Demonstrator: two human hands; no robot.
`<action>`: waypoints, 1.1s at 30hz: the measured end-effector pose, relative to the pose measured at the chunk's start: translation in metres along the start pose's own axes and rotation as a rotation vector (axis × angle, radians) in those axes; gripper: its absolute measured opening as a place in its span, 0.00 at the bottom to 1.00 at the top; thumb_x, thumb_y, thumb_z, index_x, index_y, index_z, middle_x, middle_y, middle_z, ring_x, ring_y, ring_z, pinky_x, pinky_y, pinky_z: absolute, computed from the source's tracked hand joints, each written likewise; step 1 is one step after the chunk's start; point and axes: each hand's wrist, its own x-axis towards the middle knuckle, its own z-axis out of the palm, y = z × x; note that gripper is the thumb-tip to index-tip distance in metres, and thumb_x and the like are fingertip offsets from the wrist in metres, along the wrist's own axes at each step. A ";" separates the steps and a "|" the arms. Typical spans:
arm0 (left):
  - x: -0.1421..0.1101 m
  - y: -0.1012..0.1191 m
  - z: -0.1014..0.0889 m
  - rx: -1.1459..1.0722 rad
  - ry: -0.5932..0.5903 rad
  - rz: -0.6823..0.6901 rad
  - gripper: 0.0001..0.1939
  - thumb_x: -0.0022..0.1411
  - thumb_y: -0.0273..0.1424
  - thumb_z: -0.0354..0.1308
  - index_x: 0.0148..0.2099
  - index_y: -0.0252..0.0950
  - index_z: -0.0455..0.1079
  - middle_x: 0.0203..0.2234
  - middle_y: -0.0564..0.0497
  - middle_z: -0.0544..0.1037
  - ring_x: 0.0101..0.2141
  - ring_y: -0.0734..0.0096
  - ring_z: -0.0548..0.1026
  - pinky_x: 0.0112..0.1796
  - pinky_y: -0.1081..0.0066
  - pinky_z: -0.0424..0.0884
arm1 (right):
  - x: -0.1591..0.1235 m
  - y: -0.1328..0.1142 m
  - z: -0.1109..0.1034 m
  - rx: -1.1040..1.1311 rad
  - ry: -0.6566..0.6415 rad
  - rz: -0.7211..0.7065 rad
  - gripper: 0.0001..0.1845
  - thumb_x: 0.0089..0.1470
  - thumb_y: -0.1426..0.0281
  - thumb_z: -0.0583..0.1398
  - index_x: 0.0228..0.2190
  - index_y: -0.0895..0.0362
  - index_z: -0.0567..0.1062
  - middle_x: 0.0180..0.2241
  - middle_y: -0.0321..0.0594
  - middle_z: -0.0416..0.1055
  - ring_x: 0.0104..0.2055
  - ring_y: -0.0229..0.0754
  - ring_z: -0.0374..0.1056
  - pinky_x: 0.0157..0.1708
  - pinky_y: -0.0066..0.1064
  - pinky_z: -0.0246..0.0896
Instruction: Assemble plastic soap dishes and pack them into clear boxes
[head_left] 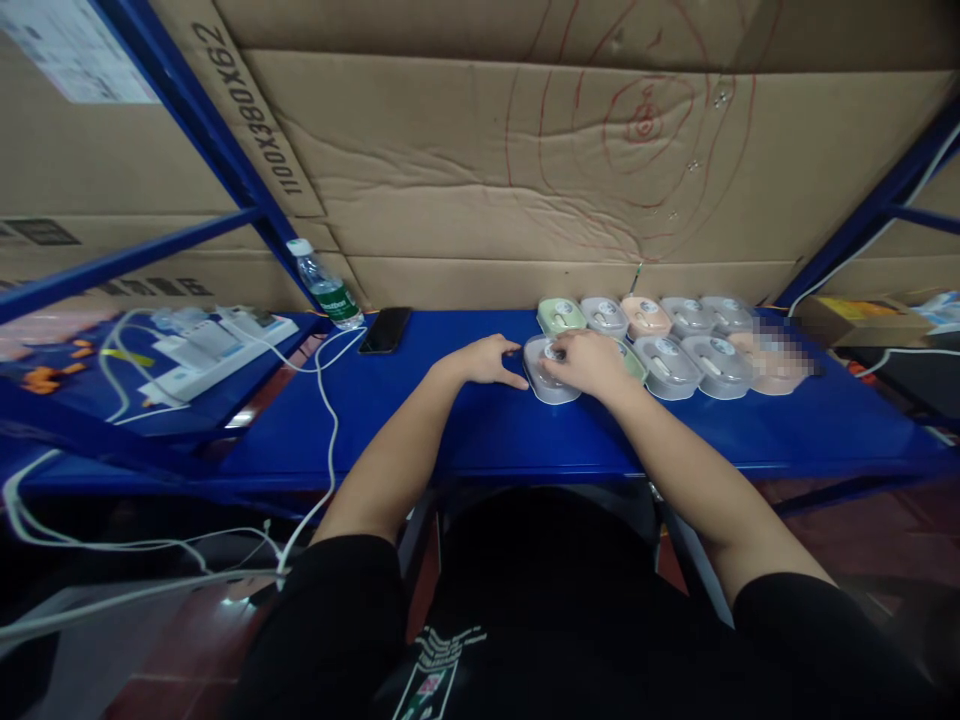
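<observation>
- While the left hand (489, 361) curves, fingers parted, beside the grey container (551, 386),
- the right hand (592, 362) arches over it; gripping or not, I cannot tell.

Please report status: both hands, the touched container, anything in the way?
Right hand atop gray lidded container; left hand open beside it. Container at front row's left end. Front green container close on its right.

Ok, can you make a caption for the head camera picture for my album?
Right hand on a grey box, left hand beside it, at a blue table.
</observation>
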 end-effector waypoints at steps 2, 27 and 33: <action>0.001 0.009 0.005 0.044 0.026 0.024 0.45 0.54 0.61 0.71 0.65 0.37 0.77 0.59 0.37 0.78 0.59 0.45 0.75 0.59 0.57 0.70 | -0.002 -0.004 -0.005 -0.020 0.000 0.047 0.23 0.62 0.51 0.62 0.37 0.56 0.88 0.43 0.55 0.86 0.46 0.62 0.82 0.42 0.47 0.77; 0.005 -0.036 0.008 0.220 0.013 -0.601 0.56 0.70 0.67 0.37 0.83 0.32 0.44 0.81 0.34 0.40 0.79 0.37 0.36 0.75 0.39 0.40 | 0.015 0.114 0.003 0.008 -0.158 0.328 0.49 0.65 0.35 0.52 0.71 0.57 0.69 0.77 0.55 0.57 0.79 0.76 0.48 0.74 0.71 0.42; 0.006 -0.033 0.007 0.240 0.016 -0.577 0.55 0.71 0.67 0.39 0.83 0.33 0.46 0.80 0.33 0.44 0.79 0.35 0.43 0.74 0.40 0.48 | 0.018 0.119 0.011 0.043 -0.219 0.273 0.49 0.65 0.37 0.53 0.71 0.59 0.69 0.75 0.60 0.59 0.76 0.71 0.57 0.72 0.61 0.55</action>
